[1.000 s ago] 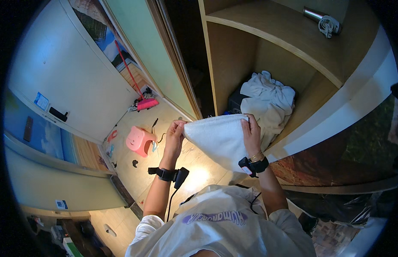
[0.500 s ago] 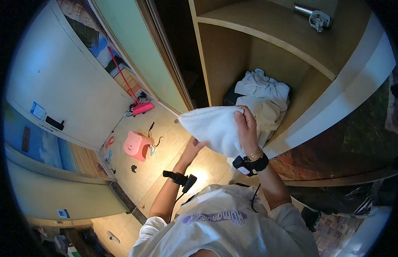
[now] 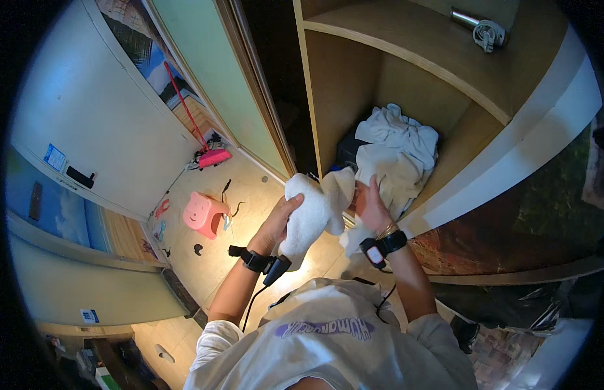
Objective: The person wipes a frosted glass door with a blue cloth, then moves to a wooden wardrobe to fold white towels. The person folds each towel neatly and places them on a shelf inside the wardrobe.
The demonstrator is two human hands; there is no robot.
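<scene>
A white towel (image 3: 309,214), bunched and partly folded over, hangs between my two hands in front of the open cabinet. My left hand (image 3: 276,224) is closed round its left side, thumb on top. At the towel's right end, my right hand (image 3: 375,209) grips the cloth, with some fingers hidden behind it. A further length of white cloth (image 3: 355,239) droops below, near my right wrist; whether it belongs to the same towel I cannot tell. Just beyond my hands, crumpled white and cream cloths (image 3: 402,146) lie heaped in the cabinet's lower compartment, beside something dark.
The cabinet shelf (image 3: 412,52) above holds a hair dryer (image 3: 481,29) with its cord wound up. On the floor to the left stand a pink stool (image 3: 204,214) and a pink broom (image 3: 214,158). A white door (image 3: 87,110) is at far left.
My left hand has come up and taken hold of the towel's left side. The towel, spread out before, is now bunched and folded over. My right hand has shifted slightly lower.
</scene>
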